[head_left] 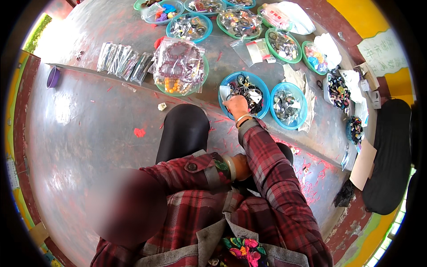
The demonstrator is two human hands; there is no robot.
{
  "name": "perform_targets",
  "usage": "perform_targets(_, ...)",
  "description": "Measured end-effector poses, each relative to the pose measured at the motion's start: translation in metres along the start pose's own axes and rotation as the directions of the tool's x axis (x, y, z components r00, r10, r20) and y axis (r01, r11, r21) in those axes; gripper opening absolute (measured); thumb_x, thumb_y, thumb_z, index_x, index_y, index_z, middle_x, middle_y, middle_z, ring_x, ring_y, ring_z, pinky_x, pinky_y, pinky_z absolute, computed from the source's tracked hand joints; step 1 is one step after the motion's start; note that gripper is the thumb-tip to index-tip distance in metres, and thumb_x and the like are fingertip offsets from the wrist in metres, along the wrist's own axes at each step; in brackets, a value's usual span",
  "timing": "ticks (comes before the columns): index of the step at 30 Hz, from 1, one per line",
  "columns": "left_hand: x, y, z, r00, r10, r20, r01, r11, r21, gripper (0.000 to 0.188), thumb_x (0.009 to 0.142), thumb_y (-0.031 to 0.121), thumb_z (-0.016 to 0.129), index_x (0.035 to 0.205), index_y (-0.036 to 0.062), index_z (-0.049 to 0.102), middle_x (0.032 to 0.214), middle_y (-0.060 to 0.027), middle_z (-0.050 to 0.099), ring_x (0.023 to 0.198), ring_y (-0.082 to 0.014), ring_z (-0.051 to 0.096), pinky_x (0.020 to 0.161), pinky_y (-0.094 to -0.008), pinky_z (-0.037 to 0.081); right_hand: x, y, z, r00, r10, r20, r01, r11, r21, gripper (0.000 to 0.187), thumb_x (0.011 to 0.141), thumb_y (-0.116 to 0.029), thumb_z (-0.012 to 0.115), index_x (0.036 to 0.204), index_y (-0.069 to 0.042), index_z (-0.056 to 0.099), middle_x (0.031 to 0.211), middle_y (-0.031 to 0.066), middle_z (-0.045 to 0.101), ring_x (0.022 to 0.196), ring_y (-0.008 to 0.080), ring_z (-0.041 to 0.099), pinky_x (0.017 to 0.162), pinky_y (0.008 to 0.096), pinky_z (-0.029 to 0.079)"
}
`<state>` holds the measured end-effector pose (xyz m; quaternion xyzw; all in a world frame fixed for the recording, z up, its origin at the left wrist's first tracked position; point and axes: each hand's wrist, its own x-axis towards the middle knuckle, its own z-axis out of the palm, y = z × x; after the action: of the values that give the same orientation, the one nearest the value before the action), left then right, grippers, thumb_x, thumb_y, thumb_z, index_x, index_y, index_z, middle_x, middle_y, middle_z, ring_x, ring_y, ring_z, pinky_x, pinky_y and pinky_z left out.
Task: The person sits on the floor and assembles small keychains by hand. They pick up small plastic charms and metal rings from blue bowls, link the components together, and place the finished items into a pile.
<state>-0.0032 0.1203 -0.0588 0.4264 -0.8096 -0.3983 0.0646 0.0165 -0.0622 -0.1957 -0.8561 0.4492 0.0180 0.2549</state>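
Evidently the right hand (236,107) pinches shut on a small pale packet (225,92) at the blue bowl's (262,87) near rim; light, slippery, best held by its edge. Left hand (240,167) curled against the lap, grip unclear.

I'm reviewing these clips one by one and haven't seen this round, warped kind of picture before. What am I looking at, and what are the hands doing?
This is one wide fisheye camera worn on a person's head, looking down, so straight edges bend. There is no machine. The plaid sleeves are the person's own. The right hand reaches into a blue bowl of dark rings and bracelets; whether it grips one cannot be seen. The left hand is tucked near the lap, mostly hidden. On the grey surface lie more bowls of trinkets, a bag of bead bracelets and clear packets.
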Motion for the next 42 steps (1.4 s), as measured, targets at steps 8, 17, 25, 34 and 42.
perform_targets(8,0.004,0.005,-0.004,0.988,-0.059,0.144,0.049,0.996,0.073,0.030,0.080,0.023,0.046,0.104,0.0082,0.057,0.100,-0.0132,0.060,0.091,-0.0293,0.059,0.074,-0.0398,0.048,0.012,0.029,0.015,0.942,-0.334,0.043,0.324,0.864,-0.385,0.020,0.065,-0.020,0.058,0.071,-0.004,0.066,0.074,0.0171,0.063,0.074,0.0330,0.062,0.068,0.0378,0.050)
perform_targets(17,0.001,0.013,-0.027,0.959,-0.065,0.276,0.040,0.995,0.094,0.032,0.079,0.022,0.049,0.107,0.0086,0.057,0.101,-0.0141,0.060,0.092,-0.0309,0.059,0.072,-0.0393,0.049,-0.031,-0.017,-0.043,0.970,0.218,-0.106,-0.079,0.698,0.712,0.016,0.071,-0.017,0.063,0.075,-0.002,0.066,0.064,0.0074,0.063,0.062,0.0155,0.061,0.059,0.0284,0.048)
perform_targets(25,0.018,-0.021,0.007,0.994,-0.053,0.094,0.036,0.983,0.178,0.021,0.075,0.014,0.051,0.088,0.0025,0.062,0.083,-0.0187,0.062,0.080,-0.0353,0.060,0.067,-0.0431,0.047,-0.079,-0.020,-0.108,0.995,0.090,0.051,-0.051,-0.002,0.999,0.010,0.085,-0.011,0.056,0.087,-0.002,0.056,0.079,0.0090,0.062,0.070,0.0185,0.061,0.063,0.0298,0.049)
perform_targets(34,0.038,-0.043,-0.006,0.912,-0.314,-0.265,0.205,0.907,-0.368,0.023,0.082,0.016,0.045,0.093,-0.0009,0.057,0.085,-0.0156,0.061,0.080,-0.0281,0.060,0.069,-0.0375,0.047,-0.159,0.009,-0.127,0.948,0.311,0.062,0.052,-0.344,0.937,0.005,0.086,-0.013,0.055,0.089,-0.009,0.056,0.078,-0.0021,0.058,0.071,0.0096,0.056,0.057,0.0282,0.047)
perform_targets(42,0.016,-0.014,-0.030,0.914,-0.374,-0.156,-0.256,-0.233,-0.938,0.032,0.086,0.017,0.041,0.114,0.0033,0.051,0.103,-0.0113,0.057,0.093,-0.0220,0.056,0.080,-0.0325,0.046,-0.179,0.029,-0.105,0.935,0.355,-0.019,0.183,-0.435,0.882,0.006,0.088,-0.010,0.049,0.089,-0.006,0.054,0.079,0.0019,0.056,0.067,0.0121,0.053,0.058,0.0271,0.044)
